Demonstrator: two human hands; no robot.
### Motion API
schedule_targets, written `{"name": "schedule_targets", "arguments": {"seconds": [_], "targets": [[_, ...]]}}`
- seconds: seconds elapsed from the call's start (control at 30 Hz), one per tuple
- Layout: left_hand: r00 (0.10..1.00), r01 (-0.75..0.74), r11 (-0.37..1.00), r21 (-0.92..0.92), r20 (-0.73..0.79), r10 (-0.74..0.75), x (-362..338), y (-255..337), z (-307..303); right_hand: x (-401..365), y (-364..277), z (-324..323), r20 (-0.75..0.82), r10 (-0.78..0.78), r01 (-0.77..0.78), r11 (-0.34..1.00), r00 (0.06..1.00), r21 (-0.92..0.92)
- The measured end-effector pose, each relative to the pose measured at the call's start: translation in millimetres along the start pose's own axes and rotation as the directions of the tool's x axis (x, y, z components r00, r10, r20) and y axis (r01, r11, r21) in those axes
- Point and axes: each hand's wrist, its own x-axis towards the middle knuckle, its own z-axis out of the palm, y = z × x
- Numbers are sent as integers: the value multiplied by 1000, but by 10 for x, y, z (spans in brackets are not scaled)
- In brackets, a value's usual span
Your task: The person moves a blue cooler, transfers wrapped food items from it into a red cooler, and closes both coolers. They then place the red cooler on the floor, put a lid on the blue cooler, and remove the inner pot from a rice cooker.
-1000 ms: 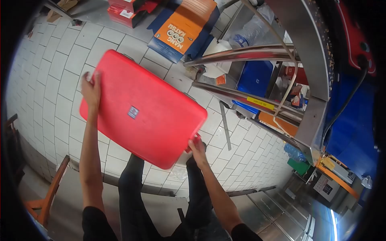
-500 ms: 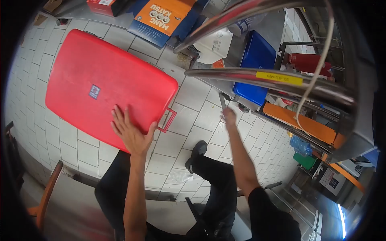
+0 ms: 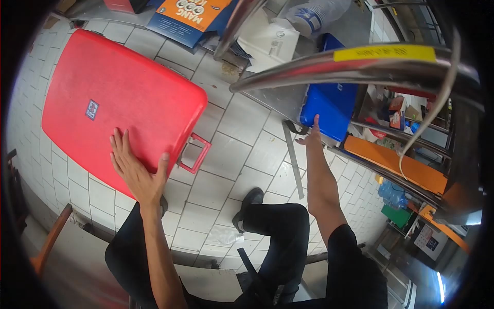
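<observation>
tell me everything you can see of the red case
The red case is a flat rectangle with rounded corners, seemingly hard plastic, shut. A small square sticker sits on its face; a red loop handle sticks out of one short edge. It seems to lie flat on the white tiled floor. The left hand rests open-palmed on its near corner.

The floor (image 3: 242,123) is made of white rectangular tiles with grey joints. A big red case (image 3: 123,98) lies flat on it, and its red handle (image 3: 193,153) lies on the tiles too. Beyond the case lies a flattened orange and blue carton (image 3: 193,15). A thin metal strip (image 3: 292,157) lies further right, and a crumpled clear wrapper (image 3: 224,236) lies just beside a black shoe (image 3: 249,201).
</observation>
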Motion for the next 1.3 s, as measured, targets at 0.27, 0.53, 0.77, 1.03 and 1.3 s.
{"name": "schedule_targets", "arguments": {"seconds": [0.27,0.53,0.77,1.03,1.3], "targets": [[1000,16,1000,-7,-27,-16,-20,43,-42,153,425,-442,436,-162,216,974,885,-76],[1000,-9,999,-50,-2,9,-42,41,-101,-400,426,-613,178,-393,361,914,902,183],[992,33,888,-459,126,29,-139,-133,-421,-1881,-147,-1391,386,-617,244,695,686,676],[956,-161,838,-521,130,264,-959,456,-2215,-3767,274,-3017,280,-527,234,709,802,665],[437,309,617,-723,685,583,-755,685,-3650,-6415,1071,-5679,71,-420,271,695,905,666]]}}
